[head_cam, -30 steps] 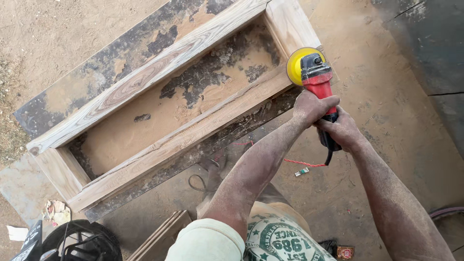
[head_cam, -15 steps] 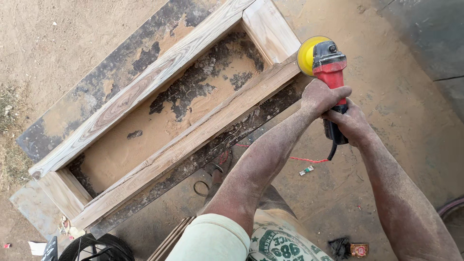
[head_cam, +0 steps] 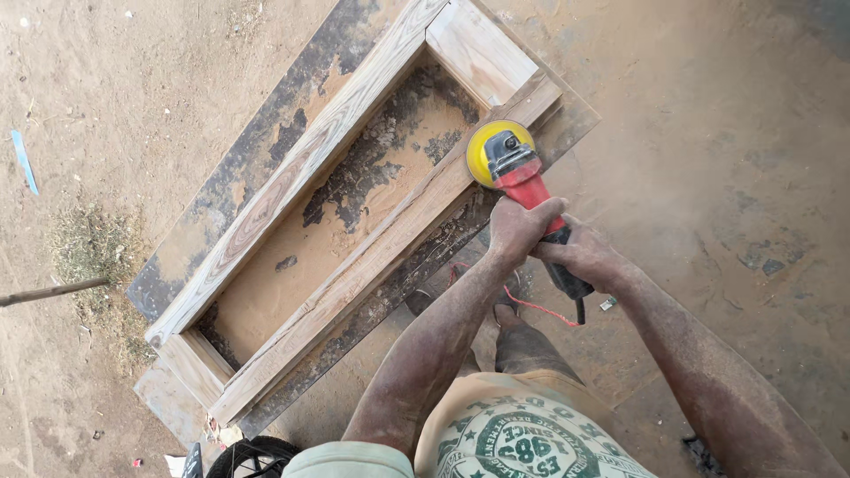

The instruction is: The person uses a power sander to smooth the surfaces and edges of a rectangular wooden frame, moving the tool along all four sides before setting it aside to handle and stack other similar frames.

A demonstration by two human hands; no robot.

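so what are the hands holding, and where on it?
Both grip the red angle grinder: left hand on the body behind the yellow disc, right hand on the black rear handle.

Bright flat daylight; soft shadows only; dust haze dulls ground toward 2 o'clock; centre sharp, no glare.

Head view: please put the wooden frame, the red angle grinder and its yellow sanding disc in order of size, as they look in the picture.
1. Wooden frame, by far the largest.
2. Red angle grinder, partly covered by the left hand and the right hand.
3. Yellow sanding disc, the smallest.
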